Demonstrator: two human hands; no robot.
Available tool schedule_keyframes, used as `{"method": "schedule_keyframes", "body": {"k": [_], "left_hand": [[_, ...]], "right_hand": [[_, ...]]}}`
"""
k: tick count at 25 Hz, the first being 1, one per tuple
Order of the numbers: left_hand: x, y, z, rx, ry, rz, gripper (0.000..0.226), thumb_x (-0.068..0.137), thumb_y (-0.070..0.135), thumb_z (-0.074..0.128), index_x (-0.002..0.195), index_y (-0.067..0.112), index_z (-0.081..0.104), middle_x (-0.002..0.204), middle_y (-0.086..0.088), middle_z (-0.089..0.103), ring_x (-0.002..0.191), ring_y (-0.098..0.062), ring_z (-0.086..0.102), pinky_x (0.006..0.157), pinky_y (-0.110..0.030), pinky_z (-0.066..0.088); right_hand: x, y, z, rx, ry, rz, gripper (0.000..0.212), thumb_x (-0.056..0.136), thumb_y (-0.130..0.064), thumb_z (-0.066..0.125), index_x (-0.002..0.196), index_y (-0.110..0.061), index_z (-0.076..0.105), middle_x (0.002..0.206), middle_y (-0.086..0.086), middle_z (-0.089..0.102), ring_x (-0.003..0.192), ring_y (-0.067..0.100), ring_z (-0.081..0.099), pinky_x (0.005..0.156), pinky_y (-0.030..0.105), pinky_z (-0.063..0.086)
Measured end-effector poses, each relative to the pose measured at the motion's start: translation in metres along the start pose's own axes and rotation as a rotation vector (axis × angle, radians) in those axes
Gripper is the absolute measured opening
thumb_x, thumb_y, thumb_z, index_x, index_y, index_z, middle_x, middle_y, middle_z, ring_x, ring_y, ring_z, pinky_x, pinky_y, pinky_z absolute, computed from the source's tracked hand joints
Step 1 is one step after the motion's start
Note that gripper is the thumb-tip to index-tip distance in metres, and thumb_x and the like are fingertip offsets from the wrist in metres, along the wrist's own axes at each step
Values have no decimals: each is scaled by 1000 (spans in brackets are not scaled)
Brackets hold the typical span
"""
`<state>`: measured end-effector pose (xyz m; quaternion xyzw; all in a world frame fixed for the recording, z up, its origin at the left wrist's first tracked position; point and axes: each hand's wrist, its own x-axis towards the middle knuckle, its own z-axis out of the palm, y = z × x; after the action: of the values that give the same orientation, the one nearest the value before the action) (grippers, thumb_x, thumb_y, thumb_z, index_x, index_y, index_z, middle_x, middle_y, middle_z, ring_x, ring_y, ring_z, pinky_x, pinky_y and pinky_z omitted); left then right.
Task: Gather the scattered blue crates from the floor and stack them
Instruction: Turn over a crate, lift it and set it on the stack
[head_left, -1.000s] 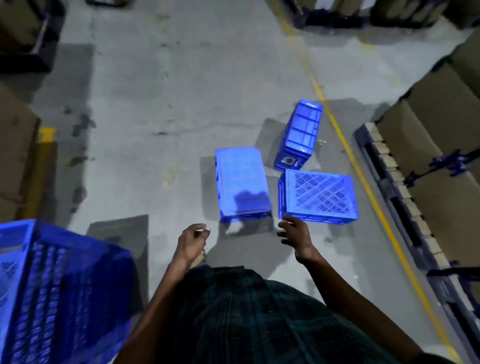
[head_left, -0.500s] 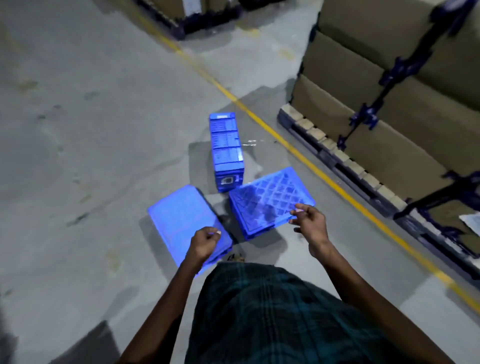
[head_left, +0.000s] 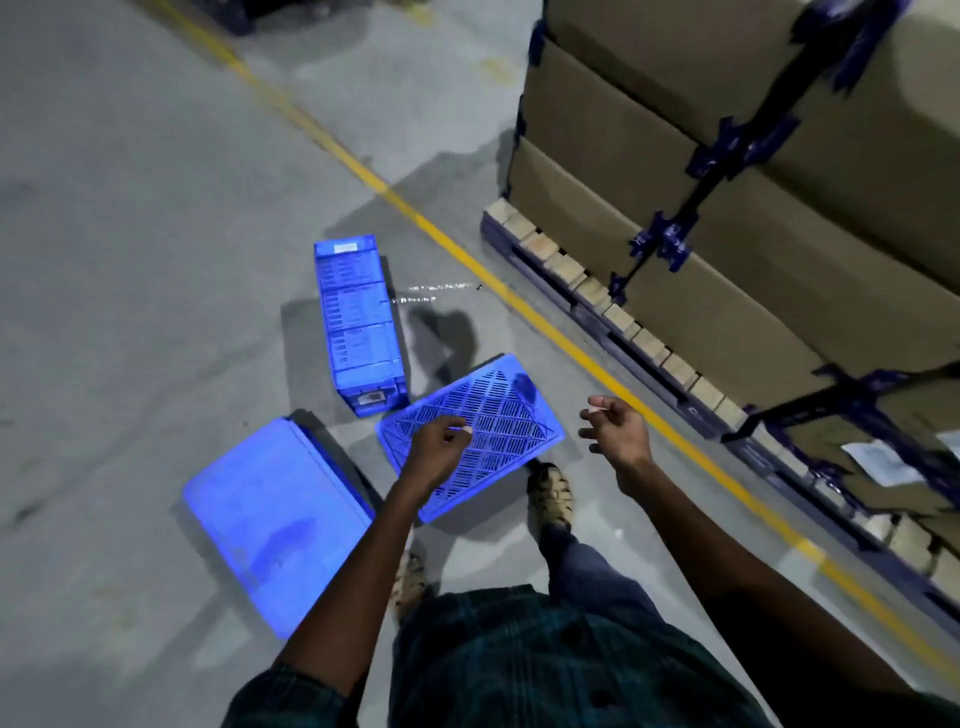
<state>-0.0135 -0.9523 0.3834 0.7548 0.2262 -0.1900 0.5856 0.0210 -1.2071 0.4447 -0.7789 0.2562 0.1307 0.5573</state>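
Three blue crates lie close together on the grey floor. An upturned crate with a slotted, diamond-patterned bottom (head_left: 498, 415) is in the middle. A crate with a smooth bottom (head_left: 270, 514) lies upturned to its left. A third crate (head_left: 358, 322) rests on its side behind them. My left hand (head_left: 434, 449) hovers above the slotted crate with its fingers loosely curled and nothing in it. My right hand (head_left: 615, 431) is in the air to the right of that crate, fingers apart, empty.
A yellow floor line (head_left: 467, 260) runs diagonally past the crates. Beyond it a dark pallet (head_left: 597, 306) carries strapped cardboard boxes (head_left: 727, 260) on the right. My sandalled foot (head_left: 550, 493) stands just right of the slotted crate. Bare concrete floor (head_left: 130, 234) stretches to the left.
The view has swung to the right and closer to the crates. My left hand has moved from over the smooth crate to above the slotted one. My right hand has shifted off its right edge.
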Motion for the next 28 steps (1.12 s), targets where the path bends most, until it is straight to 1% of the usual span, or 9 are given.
{"method": "schedule_keyframes", "body": {"k": [4, 7, 10, 13, 16, 20, 22, 26, 28], "left_hand": [[52, -21, 37, -26, 174, -166, 23, 87, 24, 68, 107, 14, 70, 101, -15, 73, 83, -29, 70, 79, -38, 54], [85, -49, 66, -89, 240, -324, 22, 91, 20, 67, 111, 11, 68, 101, -18, 72, 86, -32, 71, 71, -38, 51], [118, -90, 88, -199, 359, -443, 13, 94, 15, 63, 107, 15, 66, 90, -8, 69, 71, -18, 66, 61, -25, 49], [180, -171, 111, -189, 432, -543, 19, 93, 12, 65, 111, 8, 65, 101, -13, 67, 85, -23, 60, 73, -28, 46], [245, -276, 130, -38, 518, -673, 41, 90, 15, 71, 122, -6, 59, 112, -22, 63, 103, -28, 59, 84, -31, 43], [285, -391, 130, 144, 597, -942, 73, 81, 36, 77, 131, -9, 46, 132, -32, 52, 126, -43, 49, 103, -47, 43], [292, -435, 130, 74, 554, -1018, 78, 74, 41, 80, 129, -5, 50, 131, -28, 54, 122, -40, 53, 100, -47, 47], [284, -466, 136, -195, 437, -850, 65, 64, 44, 78, 111, 2, 65, 102, -17, 67, 88, -21, 57, 70, -30, 49], [276, -459, 136, -228, 470, -857, 65, 70, 44, 79, 118, 5, 59, 104, -11, 63, 94, -22, 59, 81, -40, 53]], "right_hand": [[99, 13, -2, -229, -95, -94, 20, 83, -31, 57, 100, -29, 65, 94, 5, 74, 74, 21, 70, 70, 43, 56], [167, 46, 14, -406, -208, -56, 30, 85, -23, 59, 113, -17, 68, 100, 6, 74, 82, 18, 67, 75, 34, 55], [227, 101, 41, -505, -301, 26, 29, 89, -9, 59, 118, -8, 63, 107, 9, 68, 91, 20, 61, 75, 21, 41], [305, 184, 74, -603, -324, 72, 40, 87, -16, 61, 125, -4, 59, 118, 18, 65, 107, 32, 62, 92, 35, 47], [389, 296, 104, -686, -272, 124, 63, 78, -40, 58, 129, -3, 55, 122, 24, 60, 114, 40, 58, 97, 44, 45], [430, 377, 133, -714, -146, 217, 76, 78, -49, 63, 135, -2, 47, 131, 29, 54, 123, 44, 51, 103, 49, 41], [428, 402, 140, -796, -56, 192, 76, 82, -51, 58, 138, -2, 45, 135, 28, 51, 124, 46, 49, 105, 49, 37], [425, 420, 143, -635, 43, 226, 76, 83, -35, 71, 142, 2, 41, 140, 26, 47, 130, 41, 44, 108, 40, 31], [435, 417, 138, -493, 44, 251, 75, 71, -33, 77, 135, -4, 51, 131, 21, 58, 122, 38, 55, 105, 45, 42]]}}
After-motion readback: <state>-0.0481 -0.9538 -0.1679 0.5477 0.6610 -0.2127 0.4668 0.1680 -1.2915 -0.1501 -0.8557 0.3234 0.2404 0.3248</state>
